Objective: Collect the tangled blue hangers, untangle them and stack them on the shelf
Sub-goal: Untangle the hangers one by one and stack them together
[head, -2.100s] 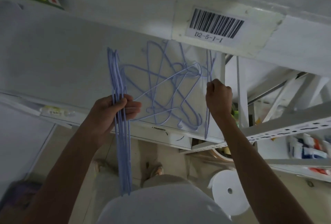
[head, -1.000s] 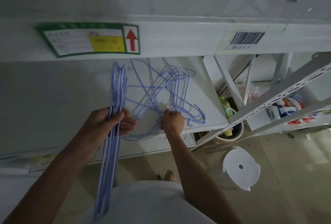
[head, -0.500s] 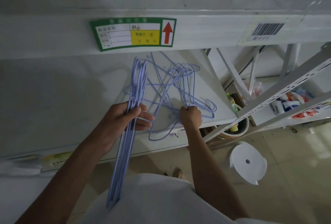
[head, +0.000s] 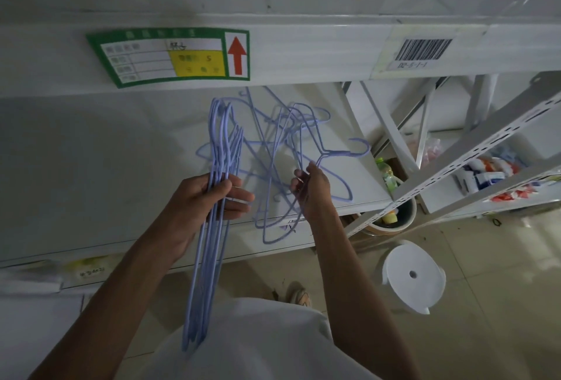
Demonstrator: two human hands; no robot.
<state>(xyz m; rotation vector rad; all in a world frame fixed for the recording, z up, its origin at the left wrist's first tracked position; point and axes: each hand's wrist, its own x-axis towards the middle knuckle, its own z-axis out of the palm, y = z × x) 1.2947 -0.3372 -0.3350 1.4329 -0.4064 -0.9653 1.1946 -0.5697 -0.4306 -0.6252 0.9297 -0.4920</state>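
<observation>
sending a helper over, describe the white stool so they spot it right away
Start at the white shelf with the tangled blue hangers. Look down past its right end to the tiled floor: the stool stands below a bucket. Only it is round, plain white, with a hole mid-seat.

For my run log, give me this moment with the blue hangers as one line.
left hand: holds aligned hanger bundle | right hand: pinches wire of tangled hangers | tangle on shelf | untangling unfinished

Tangled hangers [head: 291,149] lie on the shelf [head: 91,167]; aligned bundle [head: 212,212] at their 9 o'clock, in the left hand [head: 203,197]. Right hand [head: 312,188] at 5 o'clock; stool [head: 413,276] on the floor [head: 501,288], 4 o'clock.
</observation>
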